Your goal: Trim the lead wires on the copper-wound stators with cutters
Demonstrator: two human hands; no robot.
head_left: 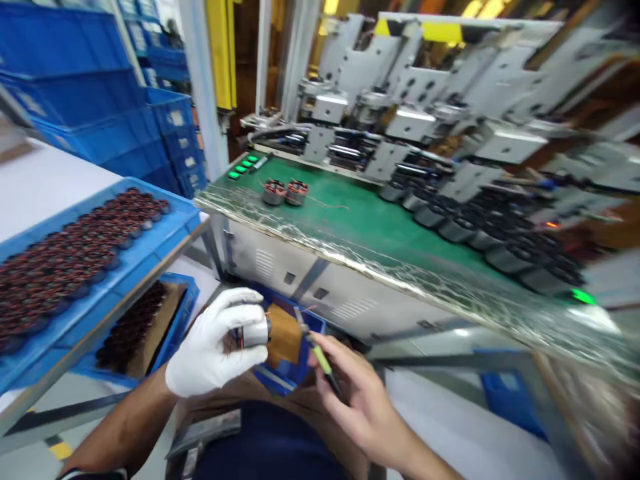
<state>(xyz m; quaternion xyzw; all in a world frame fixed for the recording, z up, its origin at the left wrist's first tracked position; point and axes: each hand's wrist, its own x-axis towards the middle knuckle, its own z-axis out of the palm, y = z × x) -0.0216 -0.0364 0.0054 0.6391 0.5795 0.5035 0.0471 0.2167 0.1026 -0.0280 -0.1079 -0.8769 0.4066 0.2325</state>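
Note:
My left hand (pixel 210 350), in a white glove, is closed around a small motor stator (pixel 255 334) with a silver-grey body. Thin copper-coloured wire ends stick out near its edges, and the fingers cover part of it. In my bare right hand (pixel 357 393) is a slim hand tool (pixel 321 360) with a yellow-green and black handle and a narrow metal tip. That tip points up and away from me, a short gap to the right of the stator. Below and between the hands stands a blue bin (pixel 314 327) with brown cardboard (pixel 284 333) in it.
Two wound stators (pixel 285 192) with loose wires rest on the green bench top (pixel 345 217). A row of grey-and-black motor parts (pixel 465 227) lines the machine (pixel 400 127). At left, a blue tray (pixel 185 212) holds many wound stators, above another blue tray (pixel 193 293). Blue crates (pixel 65 73) are stacked behind.

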